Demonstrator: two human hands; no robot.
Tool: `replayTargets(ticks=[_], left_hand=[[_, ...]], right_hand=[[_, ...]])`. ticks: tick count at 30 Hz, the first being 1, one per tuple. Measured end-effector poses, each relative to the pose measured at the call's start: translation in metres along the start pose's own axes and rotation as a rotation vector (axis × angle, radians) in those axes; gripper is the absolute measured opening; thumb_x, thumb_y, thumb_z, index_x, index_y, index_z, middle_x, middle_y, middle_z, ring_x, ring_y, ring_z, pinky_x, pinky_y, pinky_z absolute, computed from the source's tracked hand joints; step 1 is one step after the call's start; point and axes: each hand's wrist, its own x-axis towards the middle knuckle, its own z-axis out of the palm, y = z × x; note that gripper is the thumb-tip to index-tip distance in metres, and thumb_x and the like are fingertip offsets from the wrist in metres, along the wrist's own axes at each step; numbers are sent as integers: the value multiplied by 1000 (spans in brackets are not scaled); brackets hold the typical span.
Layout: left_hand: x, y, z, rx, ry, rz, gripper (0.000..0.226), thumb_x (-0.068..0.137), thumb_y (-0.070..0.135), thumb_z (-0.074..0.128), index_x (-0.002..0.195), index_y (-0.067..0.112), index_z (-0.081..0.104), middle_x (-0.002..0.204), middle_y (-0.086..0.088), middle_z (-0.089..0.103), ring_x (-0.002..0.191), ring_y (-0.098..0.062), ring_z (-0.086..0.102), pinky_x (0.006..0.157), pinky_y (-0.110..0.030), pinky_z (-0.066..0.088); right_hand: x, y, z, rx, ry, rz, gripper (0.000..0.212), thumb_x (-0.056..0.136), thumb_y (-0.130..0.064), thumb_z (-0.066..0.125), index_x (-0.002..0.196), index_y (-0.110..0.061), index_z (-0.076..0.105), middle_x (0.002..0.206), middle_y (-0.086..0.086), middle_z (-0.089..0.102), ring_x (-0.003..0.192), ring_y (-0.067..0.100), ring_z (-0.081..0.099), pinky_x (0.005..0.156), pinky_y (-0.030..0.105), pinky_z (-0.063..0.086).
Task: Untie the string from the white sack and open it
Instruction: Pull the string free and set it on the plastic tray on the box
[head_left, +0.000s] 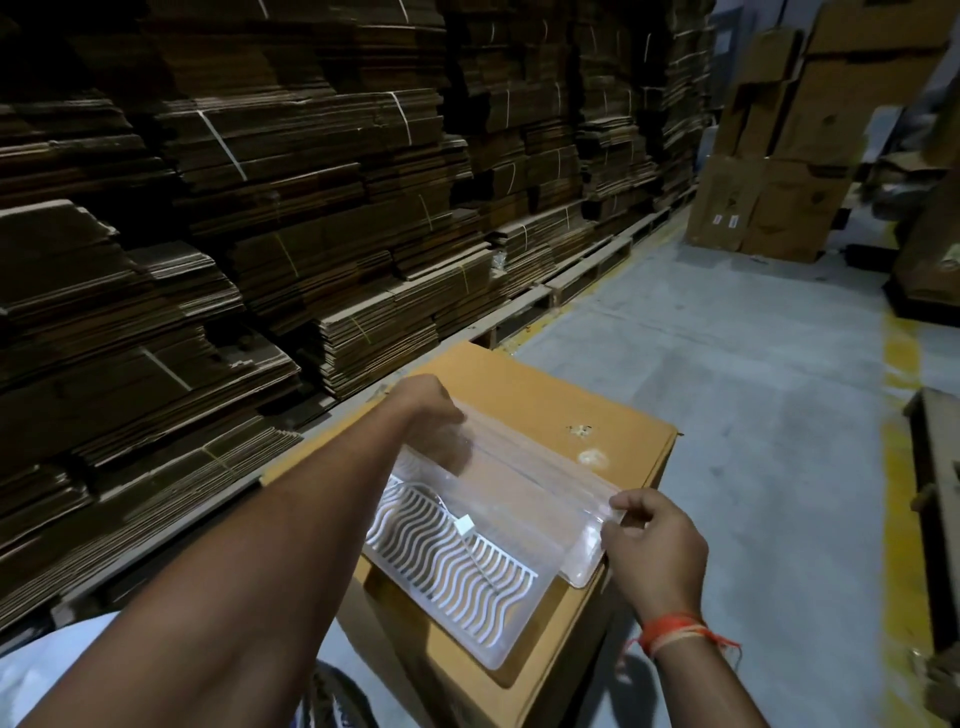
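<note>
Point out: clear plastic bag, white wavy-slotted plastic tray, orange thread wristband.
clear plastic bag (524, 493), head view, on its flat middle panel
white wavy-slotted plastic tray (447, 566), head view, on the slotted face
orange thread wristband (675, 631), head view, on the strands across the right wrist

White wavy rack (457, 566), tan box (613, 415)

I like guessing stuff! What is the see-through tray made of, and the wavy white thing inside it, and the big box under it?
The tray looks like clear, glossy plastic: you can see through it and it shines. The wavy white rack inside seems to be white plastic, though coated metal is possible. The box underneath looks like matte brown cardboard, with folded edges.
</note>
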Motion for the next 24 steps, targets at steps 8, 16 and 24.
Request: replayTargets(ticks=[8, 16, 24], left_hand=[[-31, 7, -34, -707, 287, -74, 71, 89, 64, 65, 125, 3, 56, 127, -22, 61, 108, -39, 69, 66, -36, 62], [-70, -26, -66, -863, 350, -156, 13, 85, 2, 72, 96, 9, 73, 97, -17, 74, 78, -23, 69, 80, -42, 64], [-123, -61, -74, -1024, 333, -240, 28, 95, -7, 64, 120, -2, 73, 114, -17, 75, 77, -15, 63, 58, -22, 53]], right_hand=[[-23, -38, -16, 364, 201, -228, 29, 80, 3, 77, 84, -17, 57, 80, -2, 67, 76, 10, 66, 59, 3, 46], [-55, -53, -23, 508, -39, -323, 37, 76, 12, 72, 86, -23, 70, 90, -7, 66, 79, 9, 62, 65, 16, 47], [-92, -50, -38, 656, -323, -141, 33, 85, -1, 76, 111, -21, 76, 136, 8, 61, 118, 20, 66, 98, 40, 60]])
